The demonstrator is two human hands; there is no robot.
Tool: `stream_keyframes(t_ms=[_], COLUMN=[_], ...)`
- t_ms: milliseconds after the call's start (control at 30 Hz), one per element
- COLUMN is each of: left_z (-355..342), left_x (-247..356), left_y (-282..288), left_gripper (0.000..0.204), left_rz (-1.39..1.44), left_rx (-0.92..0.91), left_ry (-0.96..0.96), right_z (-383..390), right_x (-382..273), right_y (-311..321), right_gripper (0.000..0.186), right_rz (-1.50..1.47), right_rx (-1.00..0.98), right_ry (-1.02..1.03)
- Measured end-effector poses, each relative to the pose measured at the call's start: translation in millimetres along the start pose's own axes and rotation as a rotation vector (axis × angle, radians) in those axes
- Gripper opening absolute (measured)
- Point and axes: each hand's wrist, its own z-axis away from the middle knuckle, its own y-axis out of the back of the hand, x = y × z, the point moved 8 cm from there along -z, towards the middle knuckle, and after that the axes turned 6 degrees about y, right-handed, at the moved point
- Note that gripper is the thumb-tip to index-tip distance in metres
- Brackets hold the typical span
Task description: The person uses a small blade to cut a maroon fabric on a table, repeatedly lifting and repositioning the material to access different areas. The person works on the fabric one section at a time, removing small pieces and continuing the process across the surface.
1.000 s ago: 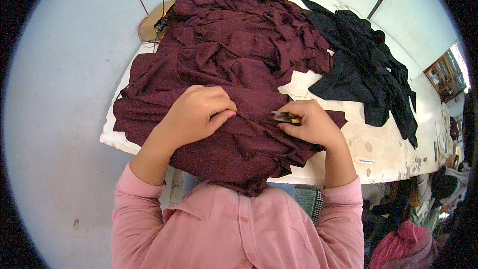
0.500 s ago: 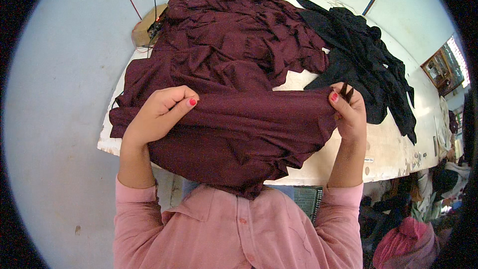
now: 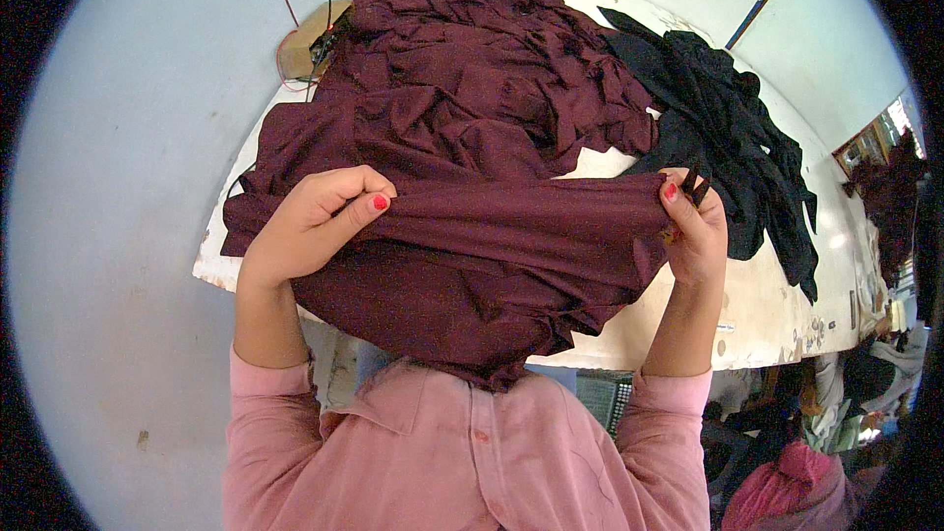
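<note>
A dark maroon cloth (image 3: pixel 492 265) is stretched sideways in front of me, its lower part hanging over the table's near edge against my shirt. My left hand (image 3: pixel 320 221) pinches its upper edge between thumb and fingers. At the other end, my right hand (image 3: pixel 696 226) is closed on the edge with thumb and forefinger. Two dark points of what look like thread snips (image 3: pixel 695 185) stick up from between the fingers of that hand; the rest of the tool is mostly hidden in the palm.
A big heap of maroon cloth (image 3: pixel 472 59) covers the far part of the white worn table (image 3: pixel 777 324). Black cloth (image 3: pixel 718 128) lies to its right. Wires run to a brown box (image 3: pixel 300 44) by the left wall. A pink bundle (image 3: pixel 787 487) sits at lower right.
Both hands keep their hold on the stretched cloth edge, with hardly any movement. The view has shifted slightly, and a dark maroon shape now shows at the far right.
</note>
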Motion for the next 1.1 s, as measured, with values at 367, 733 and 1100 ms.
stream_keyframes(t_ms=[367,733,1100], left_z=[-41.0,-75.2,-81.7], left_x=[59.4,46.5,6.1], left_y=[-45.2,-63.3,-16.1], left_gripper=[0.035,0.019,0.015], left_rz=[-0.271,0.344,0.699], left_rx=[0.222,0.161,0.446], left_ry=[-0.395,-0.213,-0.113], right_z=[2.3,5.9,6.1], right_x=[-6.3,-5.8,-9.2], right_y=[-29.0,-9.6,-22.5], right_gripper=[0.017,0.016,0.012], right_rz=[0.054,0.064,0.076], right_rx=[-0.083,-0.025,-0.056], right_ry=[0.020,0.006,0.010])
